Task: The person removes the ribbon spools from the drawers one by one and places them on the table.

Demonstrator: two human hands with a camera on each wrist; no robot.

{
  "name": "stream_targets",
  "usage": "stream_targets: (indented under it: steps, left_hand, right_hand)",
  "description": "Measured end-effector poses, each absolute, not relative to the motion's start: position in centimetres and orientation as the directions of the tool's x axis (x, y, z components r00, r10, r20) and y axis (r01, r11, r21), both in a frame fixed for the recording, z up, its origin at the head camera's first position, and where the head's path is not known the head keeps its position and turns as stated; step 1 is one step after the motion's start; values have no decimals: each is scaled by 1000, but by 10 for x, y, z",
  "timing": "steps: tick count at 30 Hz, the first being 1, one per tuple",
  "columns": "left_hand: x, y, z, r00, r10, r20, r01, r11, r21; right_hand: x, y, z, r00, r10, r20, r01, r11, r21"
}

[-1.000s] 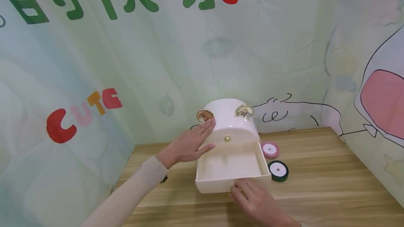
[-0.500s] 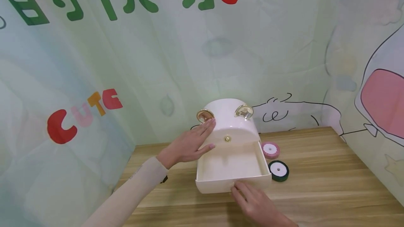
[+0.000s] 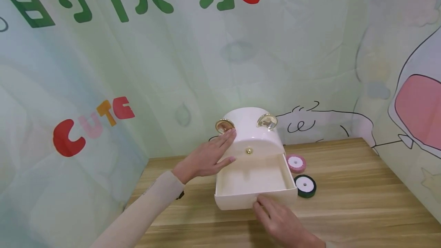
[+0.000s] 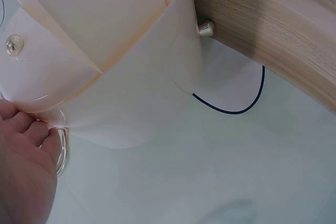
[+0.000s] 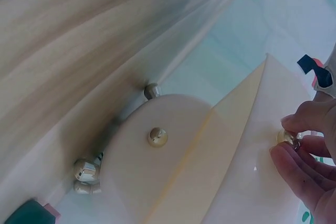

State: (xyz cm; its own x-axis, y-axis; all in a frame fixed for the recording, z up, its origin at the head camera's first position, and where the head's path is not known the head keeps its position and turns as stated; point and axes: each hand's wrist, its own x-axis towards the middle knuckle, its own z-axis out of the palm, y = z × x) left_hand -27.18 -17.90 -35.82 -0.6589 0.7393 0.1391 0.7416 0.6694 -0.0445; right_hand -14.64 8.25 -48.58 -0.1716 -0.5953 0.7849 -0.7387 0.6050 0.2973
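Observation:
A glossy white storage box (image 3: 253, 119) with a rounded top stands on the table, its drawer (image 3: 256, 177) pulled far out, nothing visible in the part I can see. My left hand (image 3: 206, 158) rests on the box's top left, fingers extended beside a gold-rimmed ear (image 3: 224, 125). In the left wrist view, those fingertips touch the upper edge. At the drawer front, my right hand (image 3: 280, 217) pinches the small gold knob (image 5: 286, 137) between thumb and fingers. Another gold knob (image 3: 249, 151) sits on the section above the drawer.
Right of the box, a pink spool (image 3: 295, 163) and a dark green spool (image 3: 305, 185) lie flat on the wooden table (image 3: 348, 198). A printed curtain (image 3: 193, 68) hangs close behind the box. Metallic feet (image 5: 151, 92) hold the box up.

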Motion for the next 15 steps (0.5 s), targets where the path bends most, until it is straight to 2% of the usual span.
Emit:
stream_targets:
  steps: [6,15]
  left_hand:
    - [-273,-178,-357,-658,740,137,743,668,-43]
    - [-272,-179,-358,-655,743,141,744,666,-52]
  right_hand:
    - [-154,83,-483,-136,-572,809,-734,606,305]
    - [-163,83,-484,-163,-568,807,-693,648,316]
